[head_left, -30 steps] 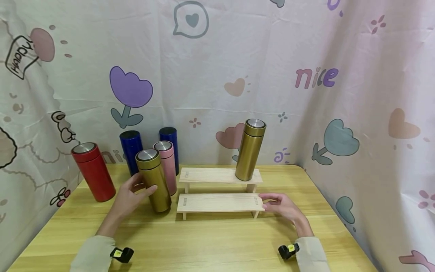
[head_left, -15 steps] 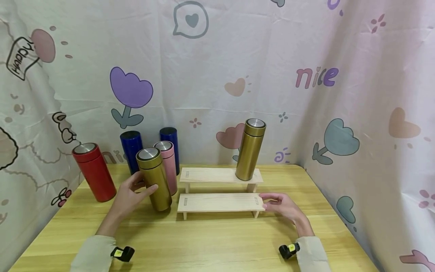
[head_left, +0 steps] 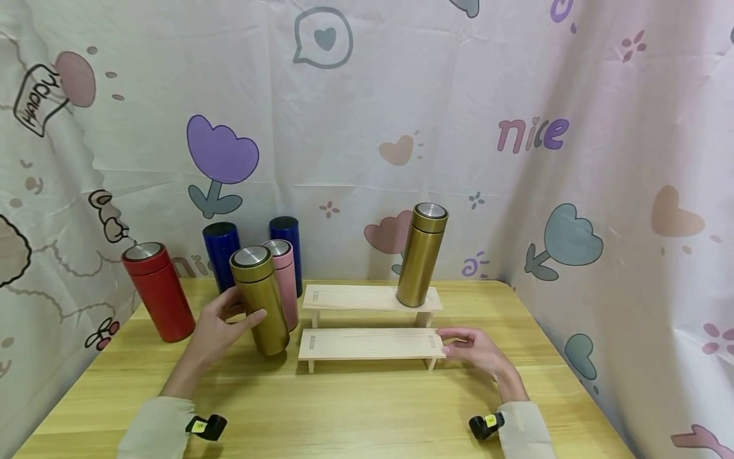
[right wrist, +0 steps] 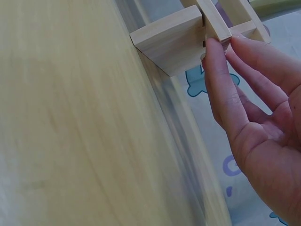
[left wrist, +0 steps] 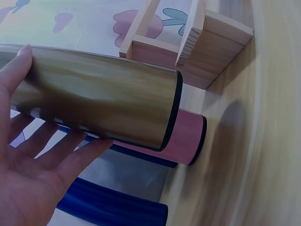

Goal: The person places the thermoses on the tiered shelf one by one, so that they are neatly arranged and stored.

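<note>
My left hand [head_left: 216, 325] grips a gold thermos [head_left: 264, 306] with a silver-topped lid, thumb on the near side and fingers behind. In the left wrist view, the black-rimmed base of this upright thermos stands a little off the tabletop. Just behind it are a pink thermos [head_left: 287, 280] and a blue thermos [left wrist: 117, 205], both partly hidden. My right hand [head_left: 476, 347] pinches the right end of the lower step of a pale wooden two-step stand [head_left: 373, 343], thumb in front and forefinger behind. A second gold thermos [head_left: 421, 261] stands at the right of the upper step [head_left: 350, 296].
A red thermos [head_left: 159, 293] stands at the left table edge. Another blue thermos [head_left: 285, 229] is at the back, behind the pink one. A patterned curtain [head_left: 344, 127] hangs behind the wooden table [head_left: 344, 414].
The gold thermos in my left hand has risen very slightly. My right hand stays at the stand's end, and the head view has shifted a little.
</note>
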Motion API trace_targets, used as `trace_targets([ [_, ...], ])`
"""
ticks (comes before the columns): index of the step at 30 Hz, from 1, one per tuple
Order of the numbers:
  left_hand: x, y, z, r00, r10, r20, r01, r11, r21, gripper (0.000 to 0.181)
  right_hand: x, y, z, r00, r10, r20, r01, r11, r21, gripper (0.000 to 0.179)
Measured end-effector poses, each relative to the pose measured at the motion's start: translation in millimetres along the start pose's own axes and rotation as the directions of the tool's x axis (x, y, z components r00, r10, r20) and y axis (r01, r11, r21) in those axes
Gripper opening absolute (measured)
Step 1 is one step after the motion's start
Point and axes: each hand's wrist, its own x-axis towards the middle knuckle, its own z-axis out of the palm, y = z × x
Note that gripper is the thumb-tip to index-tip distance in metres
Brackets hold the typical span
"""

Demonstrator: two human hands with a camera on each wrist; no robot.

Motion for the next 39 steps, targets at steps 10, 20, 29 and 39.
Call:
trace_targets([
  [10, 2.7, 3.4, -2.3, 1.0, 0.021, -0.021, -0.021, 1.0, 0.019, 0.062, 7.3, -5, 0, 1.0, -0.004, 0.009, 0.004, 1.0, -0.004, 0.05],
  [20, 1.9, 7.3, -3.3, 1.0, 0.013, -0.016, -0.013, 1.0, 0.017, 0.065, 7.6, -3, 0, 1.0, 0.001, 0.016, -0.001, 1.0, 0.002, 0.054],
  [29, 0.1, 11.3, 4.4, 1.0, 0.0, 0.012, 0.0, 1.0, -0.011, 0.065, -4.1, 1, 0, 1.0, 0.009, 0.001, -0.009, 1.0, 0.021, 0.055],
  [39, -0.1, 10.3, 6.0, 0.999, 0.044, -0.015, -0.044, 0.999, -0.028, 0.062, -2.7, 0, 0, 1.0, 0.001, 0.008, -0.001, 1.0, 0.02, 0.055],
])
